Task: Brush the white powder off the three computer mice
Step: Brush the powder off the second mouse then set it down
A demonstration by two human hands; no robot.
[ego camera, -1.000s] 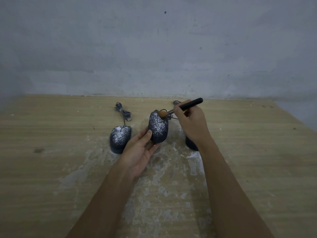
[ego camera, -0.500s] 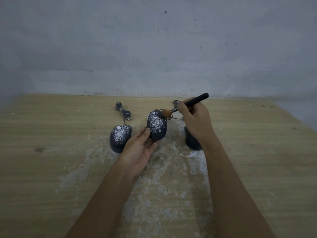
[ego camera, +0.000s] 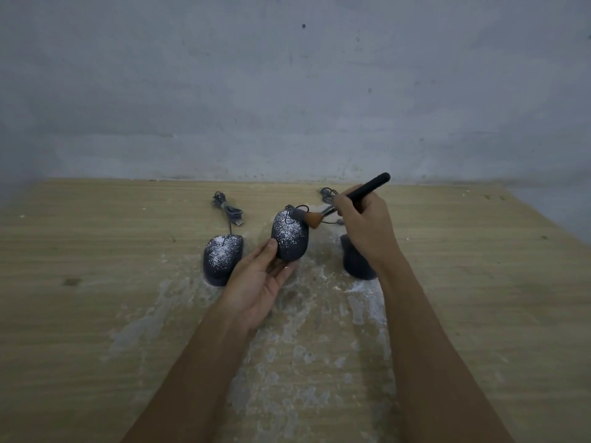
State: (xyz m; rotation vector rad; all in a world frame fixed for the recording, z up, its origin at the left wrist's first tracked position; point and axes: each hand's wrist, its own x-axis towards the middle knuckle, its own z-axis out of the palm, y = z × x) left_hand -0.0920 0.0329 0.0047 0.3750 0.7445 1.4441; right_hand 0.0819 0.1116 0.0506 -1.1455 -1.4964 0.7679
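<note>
Black powdered mouse (ego camera: 289,238) in grip of palm-up left hand (ego camera: 257,290), brush (ego camera: 367,188) in pinch of right hand (ego camera: 364,230).

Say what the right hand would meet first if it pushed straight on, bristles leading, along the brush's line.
Most likely the powdered mouse that the left hand holds: the brush in the right hand points at its far end. Depth is unclear, so the bristles may be touching it.

the right forearm (ego camera: 415,314) half hides the rightmost mouse (ego camera: 353,263).
</note>
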